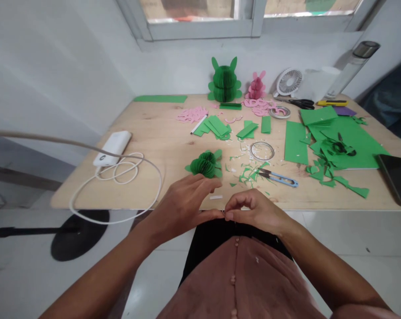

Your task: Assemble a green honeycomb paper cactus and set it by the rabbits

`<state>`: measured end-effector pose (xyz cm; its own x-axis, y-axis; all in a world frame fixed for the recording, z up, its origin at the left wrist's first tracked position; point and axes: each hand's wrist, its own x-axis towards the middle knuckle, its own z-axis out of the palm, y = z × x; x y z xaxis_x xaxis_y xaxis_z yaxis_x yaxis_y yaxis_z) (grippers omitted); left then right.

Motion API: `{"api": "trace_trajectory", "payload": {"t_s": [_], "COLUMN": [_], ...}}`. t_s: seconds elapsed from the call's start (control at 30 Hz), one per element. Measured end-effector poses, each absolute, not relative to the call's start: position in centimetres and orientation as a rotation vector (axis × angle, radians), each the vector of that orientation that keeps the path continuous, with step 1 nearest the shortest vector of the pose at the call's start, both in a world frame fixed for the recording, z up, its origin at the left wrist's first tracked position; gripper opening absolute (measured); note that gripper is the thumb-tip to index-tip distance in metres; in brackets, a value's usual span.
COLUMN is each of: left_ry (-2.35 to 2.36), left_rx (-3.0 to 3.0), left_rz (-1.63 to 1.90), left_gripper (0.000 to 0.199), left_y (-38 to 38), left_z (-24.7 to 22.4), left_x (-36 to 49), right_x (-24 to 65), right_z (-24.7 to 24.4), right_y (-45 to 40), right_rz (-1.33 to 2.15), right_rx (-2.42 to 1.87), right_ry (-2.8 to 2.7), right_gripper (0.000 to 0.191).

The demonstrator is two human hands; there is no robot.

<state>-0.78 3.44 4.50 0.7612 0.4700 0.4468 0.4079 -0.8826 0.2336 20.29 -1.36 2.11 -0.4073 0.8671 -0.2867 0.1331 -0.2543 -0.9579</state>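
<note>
Close to the table's front edge, my left hand (186, 203) has its fingers spread apart and its thumb stretched towards my right fingertips. My right hand (253, 210) pinches thumb and forefinger together beside that thumb tip; whatever is in the pinch is too small to make out. A short white strip (216, 197) lies on the wood between both hands. Just beyond my left fingers sits a small green honeycomb paper figure (205, 164), lying on its side. Blue-handled thread snips (278, 177) rest past my right hand, near green paper scraps (248, 173).
A wooden table (163, 141) carries a tape ring (262, 151), green sheets (349, 146), a phone (397, 177) and a white power bank (112, 147) with a looping cable. Behind stand green (224, 82) and pink (256, 86) paper figures, a fan (288, 82) and a bottle (351, 68).
</note>
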Motion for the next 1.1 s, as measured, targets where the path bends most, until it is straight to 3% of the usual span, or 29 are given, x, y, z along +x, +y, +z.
{"api": "trace_trajectory", "payload": {"t_s": [0.67,1.1], "left_ry": [0.663,0.639], "left_rx": [2.895,2.91], "left_rz": [0.713,0.701], "left_gripper": [0.042,0.042], "left_y": [3.33,3.39], "left_z": [5.22,5.33], "left_x": [-0.53,-0.57], "right_x": [19.99,19.99], "right_z": [2.41,2.24], "right_y": [-1.33,-1.3], "right_rz": [1.688,1.711], "right_rx": [-1.215,-1.203], "right_ry": [-1.556,-1.558], "right_gripper": [0.008,0.012]}}
